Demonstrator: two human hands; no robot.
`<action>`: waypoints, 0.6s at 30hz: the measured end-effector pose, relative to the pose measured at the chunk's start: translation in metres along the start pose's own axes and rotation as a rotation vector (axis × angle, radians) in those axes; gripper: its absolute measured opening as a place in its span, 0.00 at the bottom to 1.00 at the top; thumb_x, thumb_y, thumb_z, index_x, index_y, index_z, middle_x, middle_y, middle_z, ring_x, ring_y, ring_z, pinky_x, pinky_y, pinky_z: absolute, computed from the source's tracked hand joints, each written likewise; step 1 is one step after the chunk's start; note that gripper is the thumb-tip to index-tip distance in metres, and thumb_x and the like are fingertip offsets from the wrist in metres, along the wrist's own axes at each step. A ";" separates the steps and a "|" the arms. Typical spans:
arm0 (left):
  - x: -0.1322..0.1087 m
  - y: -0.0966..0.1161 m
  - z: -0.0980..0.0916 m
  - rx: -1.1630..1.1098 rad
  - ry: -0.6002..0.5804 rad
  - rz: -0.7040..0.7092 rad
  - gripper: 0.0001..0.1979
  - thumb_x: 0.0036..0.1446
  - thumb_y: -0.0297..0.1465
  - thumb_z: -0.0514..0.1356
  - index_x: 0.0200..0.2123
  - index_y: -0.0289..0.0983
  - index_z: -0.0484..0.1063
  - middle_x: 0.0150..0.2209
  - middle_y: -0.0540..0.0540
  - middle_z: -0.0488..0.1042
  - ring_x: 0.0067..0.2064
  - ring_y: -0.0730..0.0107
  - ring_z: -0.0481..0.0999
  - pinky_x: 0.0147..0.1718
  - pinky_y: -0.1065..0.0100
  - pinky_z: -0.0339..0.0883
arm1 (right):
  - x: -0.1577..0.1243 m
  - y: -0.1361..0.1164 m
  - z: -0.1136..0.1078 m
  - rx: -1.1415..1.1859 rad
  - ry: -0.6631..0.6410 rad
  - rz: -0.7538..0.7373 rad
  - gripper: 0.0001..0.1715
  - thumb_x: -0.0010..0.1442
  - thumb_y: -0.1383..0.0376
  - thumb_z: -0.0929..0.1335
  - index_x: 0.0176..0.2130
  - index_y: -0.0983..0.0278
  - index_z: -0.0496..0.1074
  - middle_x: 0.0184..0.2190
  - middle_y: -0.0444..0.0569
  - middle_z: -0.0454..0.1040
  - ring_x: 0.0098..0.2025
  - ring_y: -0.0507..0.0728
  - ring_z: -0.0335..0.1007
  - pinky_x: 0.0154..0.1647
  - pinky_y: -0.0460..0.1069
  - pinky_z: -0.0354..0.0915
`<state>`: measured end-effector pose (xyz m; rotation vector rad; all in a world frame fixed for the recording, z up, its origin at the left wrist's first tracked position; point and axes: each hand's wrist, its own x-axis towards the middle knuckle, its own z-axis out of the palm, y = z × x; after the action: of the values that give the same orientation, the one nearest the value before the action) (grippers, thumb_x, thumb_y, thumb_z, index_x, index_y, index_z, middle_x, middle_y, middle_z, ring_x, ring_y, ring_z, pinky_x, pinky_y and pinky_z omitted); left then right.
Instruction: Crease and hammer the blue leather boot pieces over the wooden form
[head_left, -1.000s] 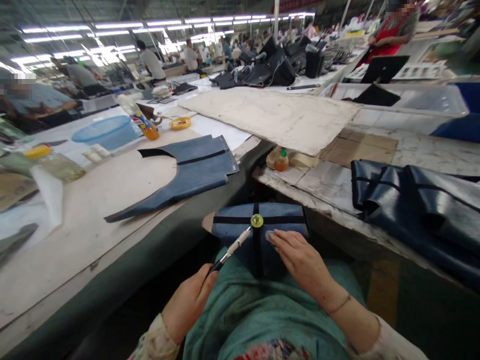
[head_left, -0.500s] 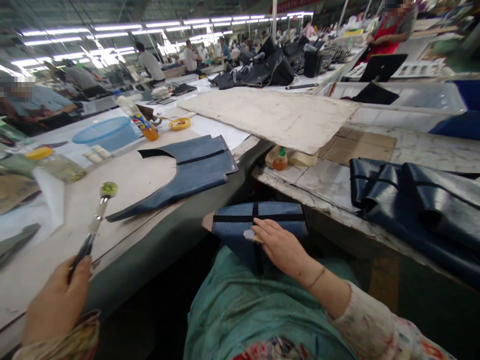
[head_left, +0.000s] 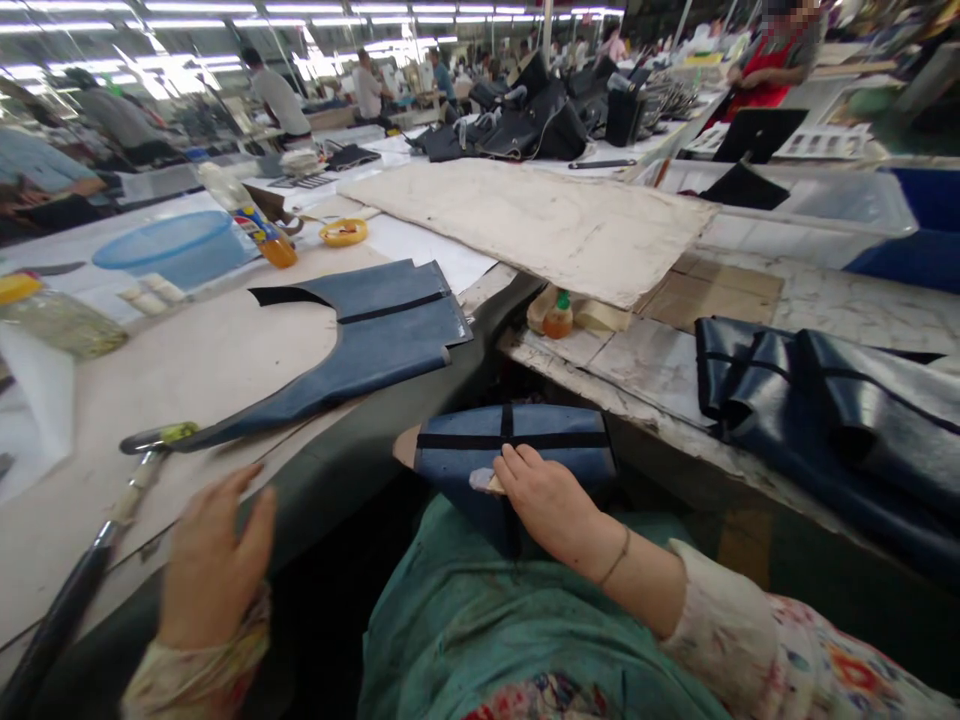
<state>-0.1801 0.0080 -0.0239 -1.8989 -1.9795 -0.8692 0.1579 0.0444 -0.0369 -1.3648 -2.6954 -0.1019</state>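
A hammer [head_left: 94, 560] with a metal head and a dark handle lies along the table's left front edge. My left hand [head_left: 214, 560] is just right of it, empty, its fingers apart and slightly blurred. On my lap, over the green apron [head_left: 442, 600], rests a blue leather piece [head_left: 450, 456] crossed by black strips. My right hand [head_left: 544, 500] lies on this piece near the crossing, fingers closed round a small pale flat tool [head_left: 484, 481] with a whitish tip; its kind is unclear. Another blue cut leather piece [head_left: 397, 335] with a curved arm lies on the left table.
Folded dark blue leather [head_left: 780, 400] sits on the right bench. A small orange bottle [head_left: 558, 316] stands at the bench corner beside a beige board [head_left: 540, 215]. Further left are a blue basin [head_left: 180, 245] and a yellow-lidded jar [head_left: 60, 320]. Co-workers sit farther back.
My left hand has let go of the hammer, now lying on the table edge, and moved right with its fingers opening. The right hand keeps its hold; the view has turned slightly.
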 end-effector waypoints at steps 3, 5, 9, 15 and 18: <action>0.005 0.069 0.045 -0.246 -0.194 0.183 0.16 0.61 0.36 0.48 0.47 0.37 0.68 0.44 0.41 0.73 0.48 0.62 0.71 0.49 0.57 0.67 | 0.003 -0.001 -0.001 -0.002 -0.005 0.003 0.16 0.57 0.74 0.59 0.43 0.68 0.69 0.45 0.55 0.73 0.42 0.60 0.68 0.33 0.52 0.72; 0.007 0.109 0.070 -0.393 -0.273 0.285 0.15 0.62 0.31 0.48 0.47 0.37 0.69 0.46 0.42 0.72 0.49 0.66 0.70 0.51 0.62 0.66 | 0.001 -0.001 0.002 -0.002 0.015 0.014 0.16 0.58 0.73 0.59 0.45 0.68 0.68 0.46 0.55 0.72 0.44 0.60 0.68 0.33 0.52 0.72; 0.006 0.158 0.103 -0.495 -0.334 0.411 0.15 0.62 0.29 0.48 0.47 0.37 0.70 0.46 0.43 0.72 0.49 0.68 0.69 0.50 0.64 0.65 | -0.016 0.003 0.012 0.035 0.073 0.008 0.22 0.58 0.73 0.59 0.52 0.69 0.64 0.56 0.55 0.67 0.55 0.59 0.64 0.42 0.50 0.72; 0.001 0.177 0.115 -0.287 -0.374 0.414 0.16 0.63 0.32 0.48 0.49 0.38 0.70 0.47 0.43 0.73 0.49 0.61 0.69 0.46 0.56 0.64 | -0.057 0.043 -0.001 0.197 0.194 0.180 0.18 0.58 0.72 0.60 0.47 0.65 0.68 0.44 0.50 0.74 0.47 0.55 0.68 0.50 0.51 0.66; 0.002 0.174 0.112 -0.288 -0.392 0.421 0.17 0.62 0.33 0.48 0.49 0.39 0.70 0.47 0.43 0.73 0.49 0.61 0.69 0.46 0.57 0.64 | -0.069 0.069 -0.010 0.240 0.223 0.450 0.13 0.60 0.66 0.60 0.42 0.65 0.70 0.36 0.51 0.74 0.40 0.56 0.68 0.45 0.52 0.66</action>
<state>0.0126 0.0685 -0.0701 -2.6967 -1.5914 -0.7322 0.2547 0.0295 -0.0357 -1.7197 -2.0875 0.1015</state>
